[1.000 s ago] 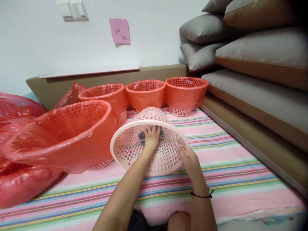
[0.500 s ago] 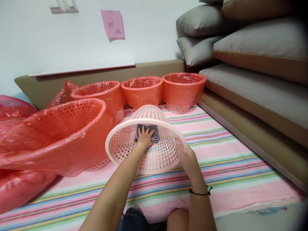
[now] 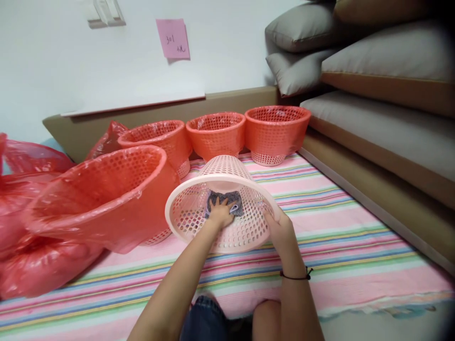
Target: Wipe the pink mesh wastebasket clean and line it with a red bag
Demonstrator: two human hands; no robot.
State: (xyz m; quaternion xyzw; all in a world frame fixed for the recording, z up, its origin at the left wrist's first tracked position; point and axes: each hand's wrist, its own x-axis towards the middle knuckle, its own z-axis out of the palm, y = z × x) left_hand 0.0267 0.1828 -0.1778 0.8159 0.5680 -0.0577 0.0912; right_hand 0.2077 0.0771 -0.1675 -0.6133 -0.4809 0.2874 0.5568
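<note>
A pale pink perforated plastic basket (image 3: 222,177) lies tipped on its side, its wide mouth facing me. My left hand (image 3: 221,213) reaches inside it, with fingers spread flat over a folded grey cloth (image 3: 232,195) against the inner wall. One light-edged fold of the cloth sticks up by the thumb. At the right side of the rim, my right hand (image 3: 280,232) grips the basket, thumb inside and the other fingers behind the wall, mostly hidden.
Several baskets lined with red plastic bags stand around: a near left one (image 3: 103,189), a back left one (image 3: 156,135), a back middle one (image 3: 215,135) and a back right one (image 3: 277,128). Full red bags (image 3: 53,265) lie left. Stacked cushions (image 3: 387,118) border the striped cloth (image 3: 337,251).
My left hand and the grey cloth have shifted slightly lower against the basket's inside, and the cloth's fold now stands up by the thumb. The view has turned a little left.
</note>
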